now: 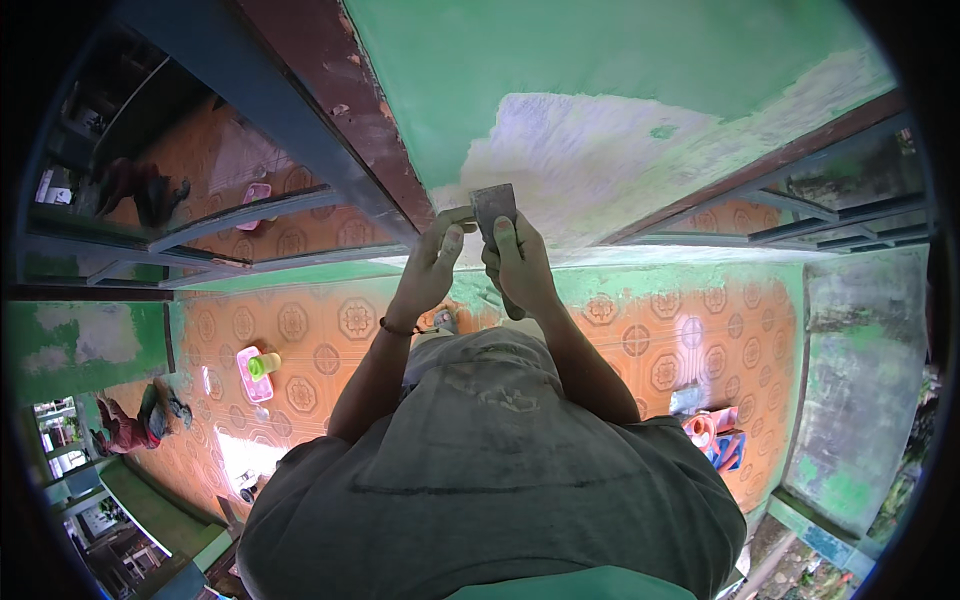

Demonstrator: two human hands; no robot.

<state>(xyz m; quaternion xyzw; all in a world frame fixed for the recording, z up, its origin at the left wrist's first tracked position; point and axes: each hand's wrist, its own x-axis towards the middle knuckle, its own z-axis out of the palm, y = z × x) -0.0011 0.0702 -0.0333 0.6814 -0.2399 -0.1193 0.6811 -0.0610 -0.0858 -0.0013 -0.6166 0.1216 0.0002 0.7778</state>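
A putty knife (492,204) with a wide, dull grey blade is held upright in front of my chest. My right hand (524,268) is closed around it, the thumb lying along the base of the blade; the lower end of its handle pokes out below my fist. At the blade's left edge is my left hand (432,262), its forefinger reaching to the metal and its thumb standing apart from it. The other left fingers are half curled and partly hidden. Behind both hands rises a green wall (600,50) with a large pale bare patch (570,150).
Windows with dark frames (290,225) flank the wall at left and right. On the orange patterned floor (330,330) lie a pink tray (246,372) with a green cup (263,366), and an orange and blue pile (715,435). Another person (145,420) is at far left.
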